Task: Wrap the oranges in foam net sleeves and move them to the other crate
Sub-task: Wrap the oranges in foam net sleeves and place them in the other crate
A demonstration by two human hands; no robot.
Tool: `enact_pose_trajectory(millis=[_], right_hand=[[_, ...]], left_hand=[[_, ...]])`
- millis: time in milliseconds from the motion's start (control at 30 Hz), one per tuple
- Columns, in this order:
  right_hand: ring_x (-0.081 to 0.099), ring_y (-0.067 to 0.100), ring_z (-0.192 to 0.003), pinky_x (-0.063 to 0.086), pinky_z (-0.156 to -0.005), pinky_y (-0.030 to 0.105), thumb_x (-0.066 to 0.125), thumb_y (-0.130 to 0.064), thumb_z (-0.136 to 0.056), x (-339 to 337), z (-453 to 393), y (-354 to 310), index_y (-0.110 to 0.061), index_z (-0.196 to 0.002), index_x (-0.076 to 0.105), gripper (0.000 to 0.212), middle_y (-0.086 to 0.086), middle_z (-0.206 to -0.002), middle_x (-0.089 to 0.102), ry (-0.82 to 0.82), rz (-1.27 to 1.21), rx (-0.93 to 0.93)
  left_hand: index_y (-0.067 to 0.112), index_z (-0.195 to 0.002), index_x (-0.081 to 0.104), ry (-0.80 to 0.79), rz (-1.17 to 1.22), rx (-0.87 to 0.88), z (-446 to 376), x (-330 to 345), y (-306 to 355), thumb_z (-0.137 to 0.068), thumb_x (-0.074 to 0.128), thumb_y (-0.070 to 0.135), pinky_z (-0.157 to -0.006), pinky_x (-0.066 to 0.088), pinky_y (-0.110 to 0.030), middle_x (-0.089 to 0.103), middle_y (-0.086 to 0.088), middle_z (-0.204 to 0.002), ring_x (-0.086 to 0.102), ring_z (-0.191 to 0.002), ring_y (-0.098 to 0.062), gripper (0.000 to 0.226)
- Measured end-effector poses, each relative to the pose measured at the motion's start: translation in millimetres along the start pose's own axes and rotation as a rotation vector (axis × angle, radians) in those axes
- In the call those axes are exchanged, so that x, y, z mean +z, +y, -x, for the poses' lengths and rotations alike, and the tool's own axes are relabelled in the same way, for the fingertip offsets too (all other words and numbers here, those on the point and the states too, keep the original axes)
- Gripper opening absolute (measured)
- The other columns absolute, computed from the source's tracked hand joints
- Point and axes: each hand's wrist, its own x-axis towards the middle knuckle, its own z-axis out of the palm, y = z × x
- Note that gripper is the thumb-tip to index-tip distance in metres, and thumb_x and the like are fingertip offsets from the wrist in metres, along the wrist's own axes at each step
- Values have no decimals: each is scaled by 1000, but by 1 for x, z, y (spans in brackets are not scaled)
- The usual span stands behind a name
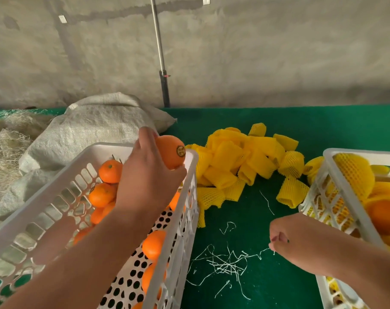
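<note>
My left hand [145, 172] grips an orange [170, 151] with a round sticker, lifted just above the right rim of the left white crate [62, 188]. Several bare oranges [109, 171] lie inside that crate on its perforated floor. A heap of yellow foam net sleeves [240, 161] lies on the green mat between the crates. The right white crate [345, 210] holds several oranges wrapped in yellow sleeves [354, 175]. My right hand [290, 238] hovers low over the mat beside that crate, fingers curled, pinching a thin white foam strand.
White foam strands [225, 264] are scattered on the green mat [267, 286] near me. A grey woven sack [89, 130] lies behind the left crate, straw [6, 139] at far left. A metal pole [161, 63] stands against the concrete wall.
</note>
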Motion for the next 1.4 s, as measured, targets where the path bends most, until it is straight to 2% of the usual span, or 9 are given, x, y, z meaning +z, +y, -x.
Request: enact_pose_trajectory(millis=[167,400,533,767,967,1067,1200,1300,1400], right_hand=[[69,14,-86,54,-77,31,52,-44,-104,1,0,1,-23,-98,68,27,-2,-94,71,0,35,-6],[50,9,-68,38,-60,25,50,-39,-104,2,-5,2,-17,-97,66,27,5,-91,68,19,55,-13],[57,3,-92,41,-71,16,51,-41,-103,-2,2,-2,-33,-112,60,15,-15,-105,60,75,34,-25],[57,12,-121,47,-102,30,58,-49,-101,-18,-28,-23,-38,-148,44,51,-9,-149,45,120,-83,4],[39,26,-145,41,-91,24,68,-36,-99,-71,-142,-42,-40,-136,60,38,0,-166,23,316,-307,-16],[35,31,-149,55,-95,31,70,-21,-98,-74,-195,-46,-43,-123,70,33,-3,-172,11,340,-408,2],[70,22,-99,63,-64,29,63,-16,-104,-61,-238,-44,-34,-115,73,23,10,-158,42,203,-518,57],[69,20,-96,65,-77,34,66,-17,-102,-54,-246,-39,-33,-120,71,24,4,-118,65,173,-486,65],[66,24,-107,62,-92,43,64,-19,-103,-53,-235,-38,-28,-122,72,23,1,-121,63,281,-382,18]], left_hand=[[40,-130,37,-210,197,251,36,-8,53,-78,79,52,-62,43,-13,50,18,-107,57,-83,-3,68],[32,-148,19,-967,-236,554,79,38,60,-86,72,46,-76,48,-37,44,-1,-123,51,-98,-21,83],[18,-149,29,-1274,-397,499,75,51,58,-88,78,39,-83,54,-51,45,-16,-129,59,-111,-40,81],[20,-146,29,-1242,-405,361,69,51,50,-83,78,38,-77,44,-43,48,-9,-126,59,-113,-35,82],[8,-148,33,-1308,-420,329,62,51,58,-99,66,24,-94,50,-51,49,-17,-133,58,-120,-39,61],[5,-145,37,-1287,-417,346,60,53,60,-107,49,15,-96,50,-49,51,-20,-132,59,-120,-39,42],[3,-142,38,-1267,-409,372,61,61,58,-111,37,16,-95,49,-49,51,-21,-130,60,-118,-39,34],[4,-143,38,-1264,-414,374,63,68,54,-111,38,18,-71,44,-42,51,-20,-130,58,-102,-37,35],[6,-147,37,-1269,-395,361,63,66,54,-109,43,18,-52,20,-30,50,-20,-129,41,-76,-27,40]])
